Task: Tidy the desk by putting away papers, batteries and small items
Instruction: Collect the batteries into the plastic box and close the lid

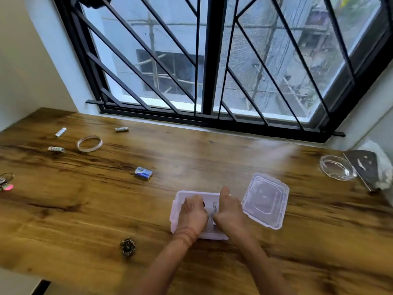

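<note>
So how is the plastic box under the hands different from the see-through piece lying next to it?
The plastic box is the deeper part, with paper inside and both hands, left and right, reaching into it. The lid is shallow, holds nothing and lies apart at the box's right, turned at an angle, with no hand on it. The box looks milkier, while the wood grain shows through the lid. Both are squarish translucent plastic resting on the wooden desk.

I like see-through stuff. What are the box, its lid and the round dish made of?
The box and its lid look like clear, slightly milky plastic: thin walls, moulded ridges, wood grain showing through. The round dish looks like glass: thicker and shinier, with bright glints, though clear plastic is possible.
</note>
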Tool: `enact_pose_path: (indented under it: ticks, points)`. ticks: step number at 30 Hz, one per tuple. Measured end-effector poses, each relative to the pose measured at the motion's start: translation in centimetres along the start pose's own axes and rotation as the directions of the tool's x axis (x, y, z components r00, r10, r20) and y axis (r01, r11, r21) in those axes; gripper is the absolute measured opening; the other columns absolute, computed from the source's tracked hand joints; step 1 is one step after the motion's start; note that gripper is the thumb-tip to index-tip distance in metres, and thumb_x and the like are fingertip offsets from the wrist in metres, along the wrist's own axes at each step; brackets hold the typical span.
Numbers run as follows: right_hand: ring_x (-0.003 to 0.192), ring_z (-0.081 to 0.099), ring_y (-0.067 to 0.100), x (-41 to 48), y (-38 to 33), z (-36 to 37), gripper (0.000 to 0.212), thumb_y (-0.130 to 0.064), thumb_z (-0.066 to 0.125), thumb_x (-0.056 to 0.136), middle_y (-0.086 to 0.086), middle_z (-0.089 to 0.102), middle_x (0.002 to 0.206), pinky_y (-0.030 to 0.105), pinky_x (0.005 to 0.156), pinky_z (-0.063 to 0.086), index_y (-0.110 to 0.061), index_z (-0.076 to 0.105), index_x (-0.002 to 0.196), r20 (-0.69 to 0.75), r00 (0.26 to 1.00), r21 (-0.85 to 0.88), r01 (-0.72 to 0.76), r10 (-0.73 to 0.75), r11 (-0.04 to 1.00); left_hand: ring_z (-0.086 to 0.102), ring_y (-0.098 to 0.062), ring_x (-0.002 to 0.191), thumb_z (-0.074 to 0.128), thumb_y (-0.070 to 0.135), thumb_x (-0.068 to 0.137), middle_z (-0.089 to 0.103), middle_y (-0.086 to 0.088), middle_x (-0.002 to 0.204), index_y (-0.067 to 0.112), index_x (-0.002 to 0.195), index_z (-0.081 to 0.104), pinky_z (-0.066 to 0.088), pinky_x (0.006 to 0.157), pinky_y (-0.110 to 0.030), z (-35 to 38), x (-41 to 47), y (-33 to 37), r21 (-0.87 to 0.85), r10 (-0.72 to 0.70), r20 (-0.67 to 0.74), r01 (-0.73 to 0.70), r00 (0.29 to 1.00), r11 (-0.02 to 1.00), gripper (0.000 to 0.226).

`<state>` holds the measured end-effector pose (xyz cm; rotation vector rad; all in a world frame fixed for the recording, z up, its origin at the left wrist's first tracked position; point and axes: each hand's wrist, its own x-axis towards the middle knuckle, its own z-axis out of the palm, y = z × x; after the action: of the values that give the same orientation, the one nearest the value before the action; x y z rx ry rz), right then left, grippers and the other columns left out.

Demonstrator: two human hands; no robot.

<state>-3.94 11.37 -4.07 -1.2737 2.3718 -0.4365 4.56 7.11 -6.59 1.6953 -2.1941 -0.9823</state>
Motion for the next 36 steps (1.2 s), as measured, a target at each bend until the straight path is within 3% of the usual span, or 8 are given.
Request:
enact_pose_path:
  ticks: [2, 6, 10, 16, 21, 29, 32, 36]
  points:
    - [0.101, 0.054, 0.031, 0.0, 0.2, 0.4, 0.037, -0.005, 0.049, 0.084, 0.015, 0.054, 0.11, 0.029, 0.063, 0.03, -0.007, 0.034, 0.117, -0.006, 1.0, -0.017, 0.022, -0.022, 1.0, 0.055, -0.025, 0.113, 0.051, 0.021, 0.09, 0.059, -0.012, 0.121, 0.009, 0.116, 0.057, 0.044, 0.093, -0.03, -0.1, -0.3, -0.2, 0.008, 0.011, -0.011, -0.011, 1.0, 1.0, 0.03]
    - [0.089, 0.056, 0.031, 0.1, 0.5, 0.8, 0.016, 0.0, 0.047, 0.08, 0.015, 0.057, 0.1, 0.029, 0.06, 0.03, -0.012, 0.041, 0.089, -0.036, 0.994, 0.004, 0.099, -0.099, 0.995, 0.062, -0.022, 0.103, 0.06, 0.025, 0.086, 0.066, -0.011, 0.114, 0.009, 0.113, 0.062, 0.049, 0.087, -0.025, -0.9, -0.5, -0.9, -0.042, 0.004, -0.093, -0.008, 0.996, 0.999, 0.032]
    - [0.08, 0.057, 0.027, 0.5, 0.7, 0.7, 0.013, 0.0, 0.049, 0.083, 0.016, 0.063, 0.093, 0.035, 0.063, 0.044, -0.005, 0.055, 0.093, -0.108, 0.984, 0.075, 0.147, -0.138, 0.986, 0.066, -0.017, 0.091, 0.062, 0.025, 0.086, 0.07, -0.009, 0.104, 0.01, 0.108, 0.066, 0.052, 0.08, -0.023, -3.0, -0.5, -1.5, -0.111, 0.017, -0.196, -0.04, 0.981, 0.993, 0.027]
    - [0.075, 0.063, 0.027, 1.9, -0.7, 0.4, 0.008, 0.0, 0.058, 0.082, 0.015, 0.067, 0.082, 0.038, 0.067, 0.053, -0.005, 0.061, 0.087, -0.198, 0.965, 0.189, 0.207, -0.169, 0.96, 0.068, -0.017, 0.085, 0.06, 0.022, 0.088, 0.073, -0.007, 0.095, 0.009, 0.101, 0.07, 0.053, 0.079, -0.025, -8.0, 0.3, -3.0, -0.191, 0.036, -0.317, -0.102, 0.948, 0.976, 0.021]
    - [0.067, 0.064, 0.02, 4.6, -7.1, 0.5, 0.004, -0.013, 0.065, 0.083, 0.008, 0.069, 0.075, 0.035, 0.066, 0.055, -0.008, 0.064, 0.084, -0.287, 0.92, 0.199, 0.33, -0.267, 0.923, 0.069, -0.025, 0.082, 0.061, 0.022, 0.086, 0.073, -0.011, 0.088, 0.006, 0.092, 0.07, 0.056, 0.078, -0.039, -13.5, 4.1, -7.6, -0.288, -0.063, -0.388, -0.057, 0.919, 0.956, 0.019]
    - [0.084, 0.062, 0.023, 12.9, -22.2, 7.0, 0.019, -0.025, 0.061, 0.087, 0.01, 0.068, 0.097, 0.038, 0.073, 0.053, -0.011, 0.062, 0.098, -0.151, 0.902, 0.101, 0.422, -0.406, 0.901, 0.063, -0.025, 0.089, 0.06, 0.029, 0.087, 0.072, -0.008, 0.093, 0.012, 0.092, 0.07, 0.047, 0.072, -0.029, -22.9, 10.6, -18.7, -0.206, -0.129, -0.429, 0.042, 0.894, 0.978, 0.02]
    - [0.105, 0.054, 0.025, 16.3, -27.7, 10.2, 0.03, -0.022, 0.057, 0.089, 0.009, 0.057, 0.121, 0.029, 0.076, 0.041, -0.009, 0.053, 0.117, -0.078, 0.876, 0.005, 0.477, -0.475, 0.879, 0.062, -0.026, 0.092, 0.06, 0.026, 0.087, 0.07, -0.008, 0.097, 0.012, 0.094, 0.068, 0.044, 0.071, -0.027, -26.1, 13.0, -22.8, -0.15, -0.163, -0.426, 0.109, 0.89, 0.983, 0.018]
    - [0.125, 0.04, 0.031, 21.8, -32.3, 14.4, 0.042, -0.012, 0.052, 0.09, 0.011, 0.036, 0.143, 0.041, 0.092, 0.044, -0.009, 0.041, 0.13, -0.039, 0.864, -0.131, 0.493, -0.501, 0.86, 0.058, -0.027, 0.104, 0.06, 0.018, 0.086, 0.066, -0.007, 0.111, 0.012, 0.105, 0.065, 0.047, 0.082, -0.031, -29.5, 16.8, -27.9, -0.07, -0.145, -0.423, 0.128, 0.894, 0.989, 0.02]
